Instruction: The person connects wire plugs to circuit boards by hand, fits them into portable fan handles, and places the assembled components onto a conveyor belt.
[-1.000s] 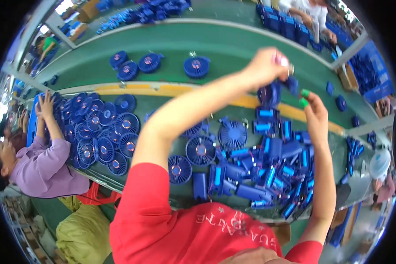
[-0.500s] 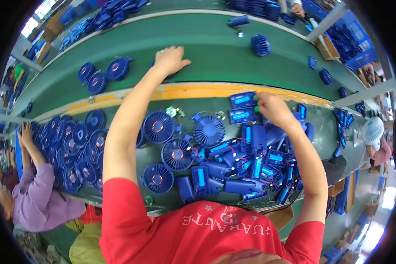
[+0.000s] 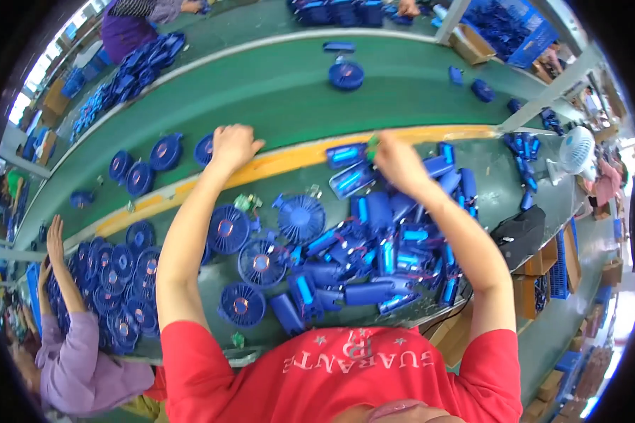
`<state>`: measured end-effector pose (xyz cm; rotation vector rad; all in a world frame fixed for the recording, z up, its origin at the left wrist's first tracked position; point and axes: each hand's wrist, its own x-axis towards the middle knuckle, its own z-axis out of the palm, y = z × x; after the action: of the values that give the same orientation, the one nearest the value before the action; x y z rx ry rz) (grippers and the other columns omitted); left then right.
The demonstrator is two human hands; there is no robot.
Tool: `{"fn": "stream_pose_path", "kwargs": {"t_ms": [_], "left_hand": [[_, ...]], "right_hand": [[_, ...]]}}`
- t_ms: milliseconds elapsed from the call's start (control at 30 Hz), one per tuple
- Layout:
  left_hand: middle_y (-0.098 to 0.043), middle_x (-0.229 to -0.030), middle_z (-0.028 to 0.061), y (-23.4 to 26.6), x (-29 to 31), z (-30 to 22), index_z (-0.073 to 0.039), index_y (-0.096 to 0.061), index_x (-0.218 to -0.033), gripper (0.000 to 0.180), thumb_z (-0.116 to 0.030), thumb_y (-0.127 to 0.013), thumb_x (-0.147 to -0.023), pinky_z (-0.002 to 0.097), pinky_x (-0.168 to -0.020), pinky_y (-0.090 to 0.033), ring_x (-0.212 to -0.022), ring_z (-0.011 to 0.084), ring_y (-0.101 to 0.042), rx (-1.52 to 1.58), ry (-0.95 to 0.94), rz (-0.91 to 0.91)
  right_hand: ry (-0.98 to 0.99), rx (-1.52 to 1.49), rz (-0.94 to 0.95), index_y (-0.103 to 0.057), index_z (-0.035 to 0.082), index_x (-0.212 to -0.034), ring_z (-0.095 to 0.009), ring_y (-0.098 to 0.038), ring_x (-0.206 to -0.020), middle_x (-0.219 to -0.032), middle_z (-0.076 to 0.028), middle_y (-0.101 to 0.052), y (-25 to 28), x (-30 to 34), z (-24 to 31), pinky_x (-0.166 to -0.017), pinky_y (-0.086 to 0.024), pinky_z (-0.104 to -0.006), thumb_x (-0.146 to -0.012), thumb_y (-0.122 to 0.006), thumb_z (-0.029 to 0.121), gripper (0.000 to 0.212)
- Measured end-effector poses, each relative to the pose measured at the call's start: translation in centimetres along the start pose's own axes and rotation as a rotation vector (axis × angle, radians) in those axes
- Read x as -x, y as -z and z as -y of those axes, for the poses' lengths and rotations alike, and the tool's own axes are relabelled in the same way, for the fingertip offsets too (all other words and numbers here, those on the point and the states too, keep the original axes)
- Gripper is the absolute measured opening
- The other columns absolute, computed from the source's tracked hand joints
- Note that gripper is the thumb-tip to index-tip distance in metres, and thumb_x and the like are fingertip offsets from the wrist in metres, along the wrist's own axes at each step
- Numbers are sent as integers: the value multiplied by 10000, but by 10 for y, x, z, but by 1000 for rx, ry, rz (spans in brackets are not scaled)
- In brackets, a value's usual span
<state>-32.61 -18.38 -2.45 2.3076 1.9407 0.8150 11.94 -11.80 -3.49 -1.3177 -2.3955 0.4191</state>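
My left hand [image 3: 234,148] is over the near edge of the green belt, its fingers bent and the thumb apart. A round blue fan head [image 3: 204,149] lies against its left side, partly covered by the fingers. My right hand [image 3: 396,161], slightly blurred, has green covers on its fingertips. They are pinched at the right end of a blue fan handle [image 3: 346,155] with a bright blue battery cell in it. Just below, a second open handle [image 3: 351,180] lies tilted. Several finished-looking round fan heads [image 3: 301,218] and a heap of handles [image 3: 377,290] with wires cover the bench before me.
A yellow strip [image 3: 289,156] divides bench and belt. More fan heads [image 3: 140,178] lie on the belt. At left, a co-worker in a purple sleeve [image 3: 74,356] reaches over piled fan heads. A light blue desk fan [image 3: 576,151] and a black bag [image 3: 518,236] are at right.
My left hand has drawn nearer and sits beside the fan head it covered before. The lower handle has turned askew by my right hand. The view has shifted; the belt's far fan head appears further left.
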Motion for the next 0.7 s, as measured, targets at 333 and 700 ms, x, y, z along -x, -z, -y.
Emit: {"fn": "stream_pose_path", "kwargs": {"t_ms": [333, 700], "left_hand": [[-808, -1213, 133, 10, 46, 13, -89, -826, -1421, 497, -351, -924, -1011, 562, -1105, -554, -1165, 360, -753, 63, 161, 107], [-856, -1018, 104, 12, 55, 15, -77, -860, -1360, 417, -264, -932, -994, 518, -1033, -570, -980, 331, -814, 217, 252, 107]], "right_hand": [[360, -72, 177, -830, 7, -1335, -500, -782, -1281, -1306, -259, -831, 52, 0, 0, -1115, -630, -566, -1008, -664, -52, 372], [515, 177, 199, -782, 22, -1317, -464, -738, -1269, -1262, -221, -781, 17, -24, 28, -1121, -603, -561, -1000, -688, -20, 333]]}}
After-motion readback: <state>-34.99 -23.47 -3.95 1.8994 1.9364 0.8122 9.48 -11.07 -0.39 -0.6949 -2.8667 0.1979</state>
